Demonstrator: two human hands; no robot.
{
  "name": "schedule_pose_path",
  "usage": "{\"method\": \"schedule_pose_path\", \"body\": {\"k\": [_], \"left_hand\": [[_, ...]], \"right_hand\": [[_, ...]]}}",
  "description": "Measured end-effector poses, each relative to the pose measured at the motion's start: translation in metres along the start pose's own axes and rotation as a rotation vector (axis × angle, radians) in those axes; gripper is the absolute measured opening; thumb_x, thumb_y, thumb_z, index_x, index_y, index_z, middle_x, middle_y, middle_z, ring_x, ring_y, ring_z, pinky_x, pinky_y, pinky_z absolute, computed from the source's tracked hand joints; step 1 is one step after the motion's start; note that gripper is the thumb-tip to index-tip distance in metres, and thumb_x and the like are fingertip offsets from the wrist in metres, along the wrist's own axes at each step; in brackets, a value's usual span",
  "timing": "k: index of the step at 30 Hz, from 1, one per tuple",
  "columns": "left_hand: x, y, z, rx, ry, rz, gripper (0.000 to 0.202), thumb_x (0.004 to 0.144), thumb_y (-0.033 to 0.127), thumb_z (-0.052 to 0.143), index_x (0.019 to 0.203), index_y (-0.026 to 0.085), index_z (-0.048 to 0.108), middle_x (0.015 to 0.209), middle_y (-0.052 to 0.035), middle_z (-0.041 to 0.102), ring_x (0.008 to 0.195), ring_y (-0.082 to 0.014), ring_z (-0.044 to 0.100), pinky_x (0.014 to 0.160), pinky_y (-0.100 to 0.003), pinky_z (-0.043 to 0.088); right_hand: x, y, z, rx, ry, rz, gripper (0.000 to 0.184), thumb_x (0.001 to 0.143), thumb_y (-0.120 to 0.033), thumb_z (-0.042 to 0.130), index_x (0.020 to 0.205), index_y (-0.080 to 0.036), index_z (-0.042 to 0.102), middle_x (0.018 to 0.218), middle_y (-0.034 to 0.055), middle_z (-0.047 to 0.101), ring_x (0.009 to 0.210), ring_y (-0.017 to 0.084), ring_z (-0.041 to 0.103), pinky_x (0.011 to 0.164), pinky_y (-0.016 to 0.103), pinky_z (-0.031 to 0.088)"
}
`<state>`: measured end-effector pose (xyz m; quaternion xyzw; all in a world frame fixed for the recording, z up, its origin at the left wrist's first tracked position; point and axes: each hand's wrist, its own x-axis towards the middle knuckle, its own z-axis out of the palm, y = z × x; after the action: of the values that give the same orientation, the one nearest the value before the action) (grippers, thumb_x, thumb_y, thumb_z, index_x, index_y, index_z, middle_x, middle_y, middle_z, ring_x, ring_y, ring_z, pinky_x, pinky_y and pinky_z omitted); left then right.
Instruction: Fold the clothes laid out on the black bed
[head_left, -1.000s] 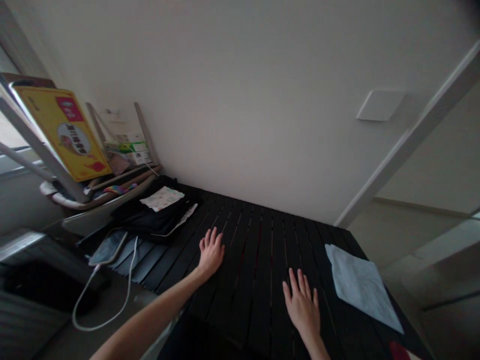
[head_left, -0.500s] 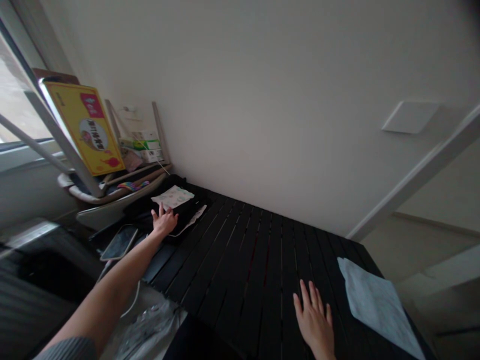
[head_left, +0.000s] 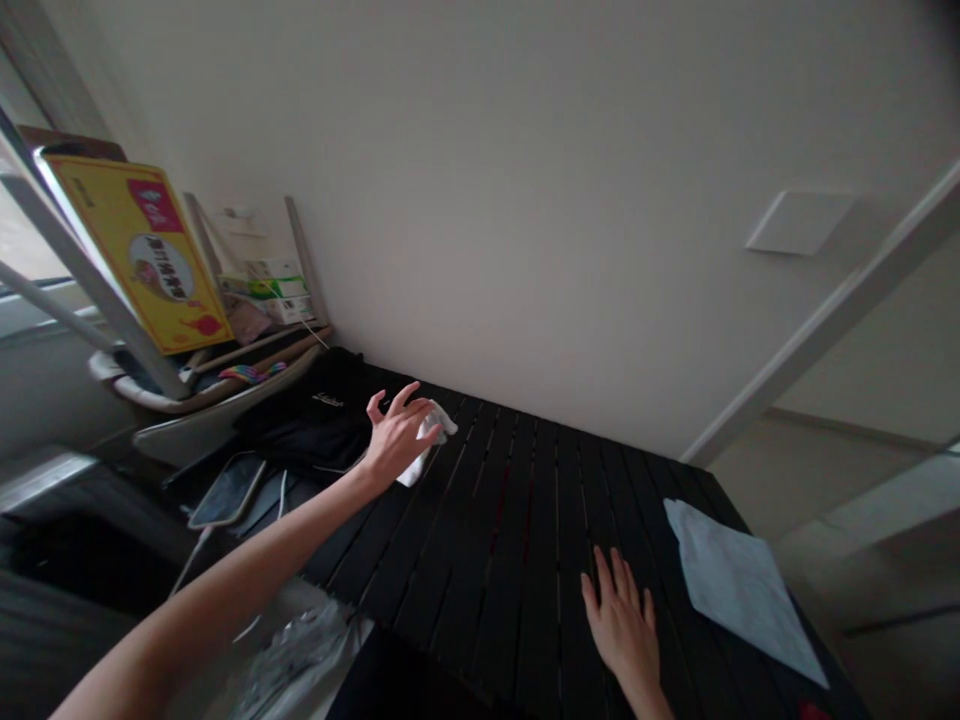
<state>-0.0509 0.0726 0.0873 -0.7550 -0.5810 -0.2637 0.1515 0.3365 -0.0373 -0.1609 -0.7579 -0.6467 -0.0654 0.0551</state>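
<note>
— Well, gripping what, over at centre-left of the frame?

— Pinching the white packet (head_left: 429,440) in the left hand (head_left: 397,432), fingers curling round it, raised over the black slatted table (head_left: 487,520), just right of the black bag (head_left: 315,420).

— And at lower right?

— Resting the right hand (head_left: 621,628) flat and released, palm down on the slats, well apart from the packet, near the pale cloth (head_left: 739,585). Leaving the packet slanting down-left.
</note>
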Motion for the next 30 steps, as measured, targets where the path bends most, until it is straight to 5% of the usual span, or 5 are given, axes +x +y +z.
{"method": "schedule_pose_path", "body": {"k": [5, 12, 22, 26, 30], "left_hand": [[0.016, 0.037, -0.014, -0.235, -0.004, -0.071, 0.03, 0.09, 0.045, 0.052, 0.102, 0.025, 0.07, 0.112, -0.0038, 0.07, 0.129, -0.0296, 0.042, 0.109, -0.053, 0.012], [-0.01, 0.02, 0.048, -0.201, -0.529, -0.21, 0.032, 0.087, 0.044, 0.054, 0.105, 0.024, 0.071, 0.113, -0.0091, 0.066, 0.118, -0.033, 0.049, 0.091, -0.046, 0.039], [-0.035, 0.066, 0.106, -0.163, -0.594, -0.002, 0.044, 0.081, 0.027, 0.062, 0.125, 0.024, 0.058, 0.139, -0.0098, 0.048, 0.137, -0.0335, 0.024, 0.106, -0.053, 0.023], [-0.027, 0.071, 0.115, -0.18, -0.598, -0.071, 0.024, 0.086, 0.017, 0.049, 0.102, 0.015, 0.067, 0.122, -0.0159, 0.059, 0.13, -0.0347, 0.036, 0.103, -0.054, 0.025], [-0.025, 0.079, 0.098, -0.301, -0.583, -0.028, 0.024, 0.09, 0.02, 0.044, 0.101, 0.018, 0.065, 0.107, -0.0091, 0.066, 0.115, -0.0247, 0.052, 0.097, -0.04, 0.034]], "right_hand": [[0.001, -0.001, -0.002, -0.021, 0.006, -0.005, 0.067, 0.091, -0.053, 0.017, 0.148, -0.019, 0.032, 0.155, 0.0101, 0.028, 0.141, 0.028, 0.028, 0.111, 0.055, 0.023], [0.001, 0.0, 0.002, 0.02, 0.055, -0.009, 0.068, 0.092, -0.053, 0.015, 0.147, -0.018, 0.034, 0.155, 0.0112, 0.028, 0.14, 0.029, 0.028, 0.111, 0.055, 0.022], [0.001, 0.001, 0.001, 0.077, 0.063, -0.009, 0.069, 0.092, -0.057, 0.014, 0.147, -0.021, 0.033, 0.155, 0.0097, 0.029, 0.14, 0.028, 0.029, 0.11, 0.055, 0.023], [0.0, 0.003, 0.001, 0.127, 0.107, -0.02, 0.069, 0.092, -0.057, 0.018, 0.145, -0.017, 0.036, 0.152, 0.0126, 0.034, 0.139, 0.03, 0.031, 0.109, 0.055, 0.024], [0.001, 0.002, -0.006, 0.235, 0.222, 0.013, 0.071, 0.091, -0.058, 0.024, 0.137, -0.009, 0.046, 0.142, 0.0199, 0.045, 0.134, 0.033, 0.036, 0.107, 0.055, 0.028]]}}
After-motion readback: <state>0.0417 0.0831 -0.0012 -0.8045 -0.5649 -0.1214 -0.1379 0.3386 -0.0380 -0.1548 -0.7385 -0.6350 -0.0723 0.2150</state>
